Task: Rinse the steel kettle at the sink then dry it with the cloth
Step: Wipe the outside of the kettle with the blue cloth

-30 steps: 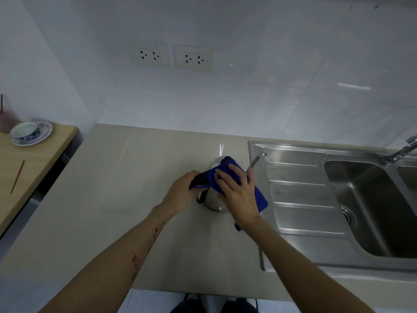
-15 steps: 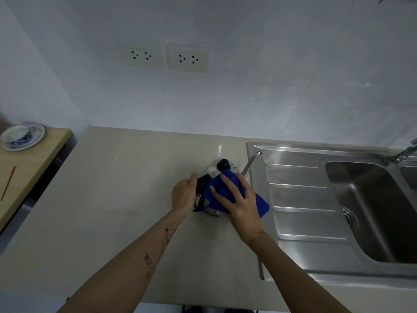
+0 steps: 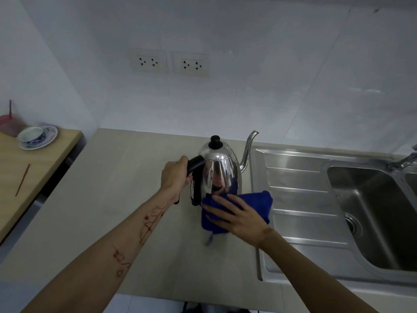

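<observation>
The steel kettle [image 3: 217,170] stands upright on the beige counter, just left of the sink's drainboard. It has a black lid knob, a black handle and a thin curved spout pointing right. My left hand [image 3: 174,175] grips the black handle on the kettle's left side. My right hand [image 3: 237,216] presses the folded blue cloth [image 3: 257,201] against the lower front of the kettle body. The cloth hides the kettle's base.
A steel sink [image 3: 370,213] with a ribbed drainboard fills the right, its tap [image 3: 404,160] at the far right edge. On the left, a wooden table [image 3: 33,168] carries a cup on a saucer [image 3: 37,136]. Two wall sockets [image 3: 169,63] sit above the counter [image 3: 108,199].
My right hand and the cloth slid down from the kettle's top to its lower front, uncovering the lid and upper body. My left hand kept its hold on the handle.
</observation>
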